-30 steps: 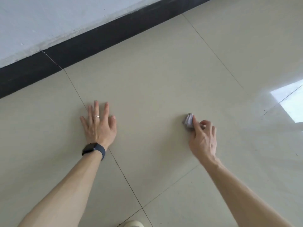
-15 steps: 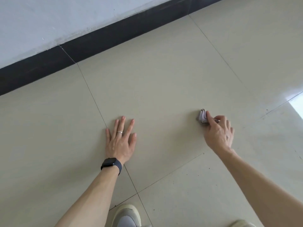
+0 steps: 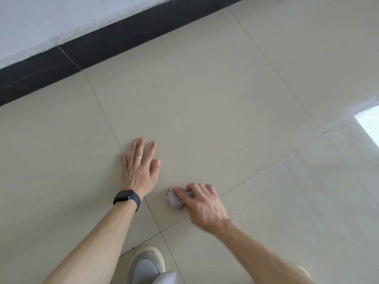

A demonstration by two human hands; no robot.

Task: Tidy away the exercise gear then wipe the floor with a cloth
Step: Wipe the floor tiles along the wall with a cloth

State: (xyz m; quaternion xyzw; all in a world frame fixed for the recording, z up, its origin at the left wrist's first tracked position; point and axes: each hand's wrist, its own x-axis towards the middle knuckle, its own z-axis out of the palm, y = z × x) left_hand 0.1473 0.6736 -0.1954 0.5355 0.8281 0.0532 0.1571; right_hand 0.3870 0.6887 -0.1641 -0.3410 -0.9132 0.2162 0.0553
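Sweeping a crumpled pale cloth (image 3: 174, 200) across the tiled floor (image 3: 205, 99), a person's right hand (image 3: 205, 206) is blurred mid-stroke, its fingers curled round the wad and pressing it down just beside the left wrist. Half a second ago the cloth was well out to the right and farther from the body. It has since been dragged back and inward, to a spot close to the crossing of two tile joints in front of a grey shoe (image 3: 147, 263). The left hand (image 3: 140, 171) lies flat on the floor, fingers straight and spread, holding nothing and apparently bracing the body. It wears a ring (image 3: 138, 158) and, at the wrist, a dark watch (image 3: 127, 198). A dark skirting board (image 3: 123, 37) runs along the floor's far edge beneath a pale wall (image 3: 61, 17). No exercise gear is in view, so the tidying looks finished and the wiping is under way. Dark specks (image 3: 257, 170) dot the tile to the right, toward the floor's bright right edge, suggesting that patch needs more passes.
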